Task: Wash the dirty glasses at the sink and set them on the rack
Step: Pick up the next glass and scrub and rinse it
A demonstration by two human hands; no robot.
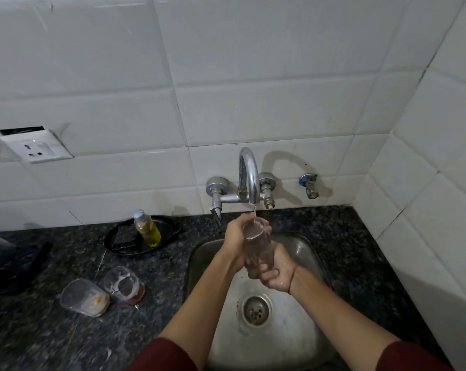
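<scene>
A clear drinking glass (257, 243) is held upright over the steel sink (301, 330), under a thin stream of water from the chrome tap (249, 180). My left hand (234, 234) wraps round its upper part near the rim. My right hand (276, 274) grips its base from below. Two dirty glasses stand on the dark granite counter to the left of the sink: one with brown residue (125, 285) and one with orange residue (83, 297).
A black oval pan (167, 231) behind the dirty glasses holds a tilted bottle (147, 227) of yellow liquid. Dark items (18, 266) lie at the far left. A wall socket (36, 147) sits on the white tiles. The sink drain (256, 309) is uncovered. A tiled wall closes the right side.
</scene>
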